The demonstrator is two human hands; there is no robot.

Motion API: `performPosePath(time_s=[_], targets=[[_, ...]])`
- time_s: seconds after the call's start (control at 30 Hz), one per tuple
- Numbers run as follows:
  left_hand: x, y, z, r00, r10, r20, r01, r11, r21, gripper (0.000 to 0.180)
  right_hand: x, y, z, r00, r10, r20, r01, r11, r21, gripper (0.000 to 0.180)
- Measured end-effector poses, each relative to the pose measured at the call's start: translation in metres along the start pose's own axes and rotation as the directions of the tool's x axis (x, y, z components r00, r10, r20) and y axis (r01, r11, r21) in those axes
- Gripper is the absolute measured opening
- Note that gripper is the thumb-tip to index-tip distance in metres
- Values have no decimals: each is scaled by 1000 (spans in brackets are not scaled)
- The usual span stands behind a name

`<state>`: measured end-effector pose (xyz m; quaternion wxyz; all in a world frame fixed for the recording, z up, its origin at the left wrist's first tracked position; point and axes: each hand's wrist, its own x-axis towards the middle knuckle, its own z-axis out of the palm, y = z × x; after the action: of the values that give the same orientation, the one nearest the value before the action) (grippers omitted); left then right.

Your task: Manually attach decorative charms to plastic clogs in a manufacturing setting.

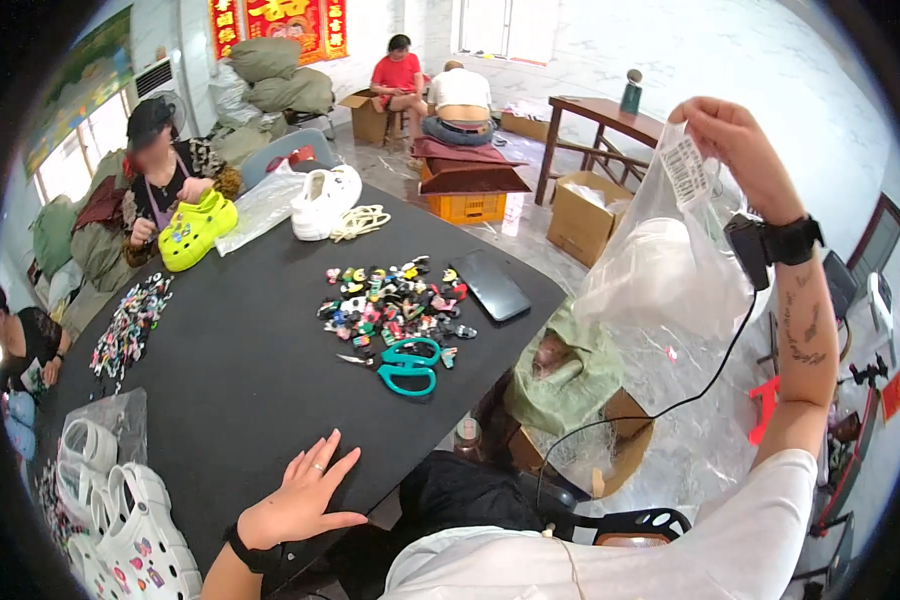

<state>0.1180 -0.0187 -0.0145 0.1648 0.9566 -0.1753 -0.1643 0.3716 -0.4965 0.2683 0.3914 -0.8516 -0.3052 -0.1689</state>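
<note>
My right hand (722, 140) is raised at the right, its fingers closed on the top of a clear plastic bag (610, 285). Inside the hanging bag a white shoe shape (660, 240) shows through, partly blurred by the plastic. Flat on the black table (240, 350), my left hand (300, 500) lies with fingers spread and holds nothing. Beyond it are teal-handled scissors (410, 370), a heap of small colourful shoe charms (390, 305) and a dark phone (492, 286). White clogs (150, 530), one decorated with charms, stand to its left.
Across the table a person handles yellow-green clogs (198, 232) near white clogs (320, 205) and cream straps (362, 222). Another charm pile (130, 325) lies at the left. Below the table's right edge are a green sack (570, 375) and a cardboard box (630, 440). A black cable (670, 405) hangs from my right wrist.
</note>
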Motion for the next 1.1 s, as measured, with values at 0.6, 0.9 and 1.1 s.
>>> performPosePath(time_s=[0.6, 0.9, 1.1], targets=[[-217, 78, 97, 305, -211, -929, -252, 923, -292, 43, 1, -177, 293, 511, -369, 776, -268, 790, 552, 31], [-193, 66, 124, -131, -624, -770, 271, 725, -634, 44, 51, -103, 411, 30, -302, 953, -747, 626, 222, 36], [-168, 34, 103, -44, -635, -772, 373, 706, -602, 61, 54, -123, 463, 69, -534, 842, 24, 845, 534, 66]])
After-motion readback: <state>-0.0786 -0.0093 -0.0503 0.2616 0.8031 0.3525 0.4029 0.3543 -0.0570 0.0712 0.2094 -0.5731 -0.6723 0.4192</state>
